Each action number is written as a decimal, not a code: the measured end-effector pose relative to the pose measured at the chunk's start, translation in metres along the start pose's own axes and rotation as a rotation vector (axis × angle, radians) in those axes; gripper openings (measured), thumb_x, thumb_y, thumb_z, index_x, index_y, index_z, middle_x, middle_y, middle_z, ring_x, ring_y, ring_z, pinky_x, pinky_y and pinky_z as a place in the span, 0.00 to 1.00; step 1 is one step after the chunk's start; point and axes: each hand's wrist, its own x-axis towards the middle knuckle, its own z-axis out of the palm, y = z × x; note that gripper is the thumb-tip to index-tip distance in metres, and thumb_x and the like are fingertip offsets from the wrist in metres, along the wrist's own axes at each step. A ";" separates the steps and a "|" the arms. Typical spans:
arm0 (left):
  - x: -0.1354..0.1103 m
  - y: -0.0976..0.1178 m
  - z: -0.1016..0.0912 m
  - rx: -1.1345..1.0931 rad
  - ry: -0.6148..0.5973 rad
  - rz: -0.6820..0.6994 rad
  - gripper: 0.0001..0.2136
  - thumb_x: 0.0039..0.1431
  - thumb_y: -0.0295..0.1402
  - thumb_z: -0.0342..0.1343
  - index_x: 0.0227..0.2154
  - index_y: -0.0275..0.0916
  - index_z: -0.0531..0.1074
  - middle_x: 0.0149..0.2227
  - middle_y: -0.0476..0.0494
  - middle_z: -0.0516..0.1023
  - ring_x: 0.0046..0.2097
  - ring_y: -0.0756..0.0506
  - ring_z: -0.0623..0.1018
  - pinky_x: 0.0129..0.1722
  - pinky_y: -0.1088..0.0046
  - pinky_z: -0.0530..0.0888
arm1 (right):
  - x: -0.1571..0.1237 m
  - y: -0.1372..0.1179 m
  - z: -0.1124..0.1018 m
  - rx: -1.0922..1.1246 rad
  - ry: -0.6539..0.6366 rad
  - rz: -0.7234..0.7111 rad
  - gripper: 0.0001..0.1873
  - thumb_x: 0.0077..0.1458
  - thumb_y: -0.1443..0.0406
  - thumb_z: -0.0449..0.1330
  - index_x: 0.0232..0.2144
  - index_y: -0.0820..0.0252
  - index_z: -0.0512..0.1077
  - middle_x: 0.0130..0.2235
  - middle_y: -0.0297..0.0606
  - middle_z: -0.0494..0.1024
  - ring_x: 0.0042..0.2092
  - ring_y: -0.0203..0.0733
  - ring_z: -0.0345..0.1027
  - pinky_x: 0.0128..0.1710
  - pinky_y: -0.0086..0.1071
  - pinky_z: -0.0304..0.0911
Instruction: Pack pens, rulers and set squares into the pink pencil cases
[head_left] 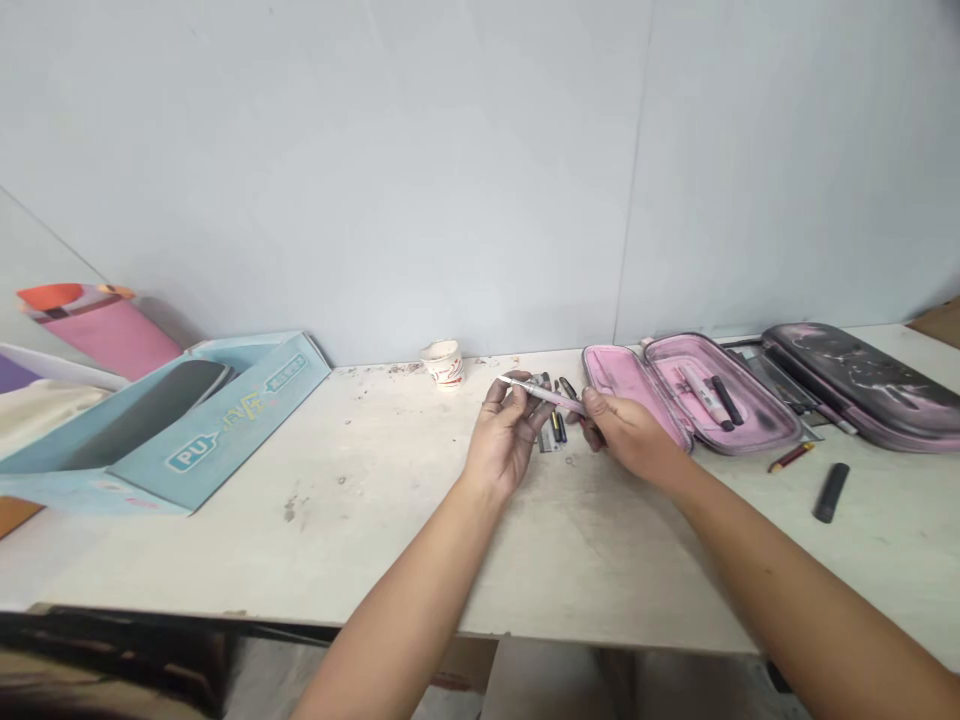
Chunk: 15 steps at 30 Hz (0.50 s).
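Two bare hands pinch a slim white-and-pink pen (544, 396) over a scuffed white table (300, 530): left hand (506, 430) closed near its tip, right hand (628, 435) closed at its other end, beside small dark pens (553, 430) and an open pink-lined pencil case (720, 395).

Free room is stretching along the front of the surface (337, 560), below the left hand (506, 435) and the right hand (630, 435). A small heap of pens (553, 432) is lying directly under the fingers (541, 408). Toward the wall (480, 170), a small paper cup (442, 363) is standing in the way. An open pink pencil case (694, 395) is blocking the path just beside the right hand, with a dark marbled pouch (862, 385) lying beyond it. A blue cardboard display box (225, 420) is closing off the left end, well apart from the left hand.
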 end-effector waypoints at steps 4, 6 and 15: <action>0.000 -0.009 -0.005 0.205 0.067 0.033 0.10 0.46 0.33 0.62 0.31 0.36 0.70 0.28 0.51 0.70 0.31 0.54 0.73 0.36 0.74 0.74 | -0.001 0.002 -0.004 -0.270 0.149 -0.093 0.19 0.57 0.53 0.46 0.27 0.59 0.68 0.24 0.33 0.69 0.28 0.36 0.62 0.30 0.29 0.55; 0.000 -0.012 -0.006 0.240 0.064 0.000 0.11 0.46 0.34 0.62 0.30 0.36 0.70 0.27 0.52 0.70 0.29 0.54 0.72 0.33 0.74 0.74 | 0.002 0.007 -0.010 -0.304 0.236 -0.197 0.13 0.54 0.57 0.50 0.32 0.59 0.68 0.32 0.36 0.72 0.34 0.38 0.64 0.34 0.30 0.57; 0.001 -0.010 -0.007 0.275 0.045 -0.027 0.12 0.45 0.35 0.62 0.31 0.36 0.69 0.25 0.51 0.71 0.28 0.53 0.74 0.33 0.74 0.75 | 0.005 0.017 -0.018 -0.194 0.172 -0.137 0.15 0.53 0.54 0.52 0.32 0.59 0.69 0.28 0.33 0.71 0.30 0.36 0.62 0.30 0.29 0.56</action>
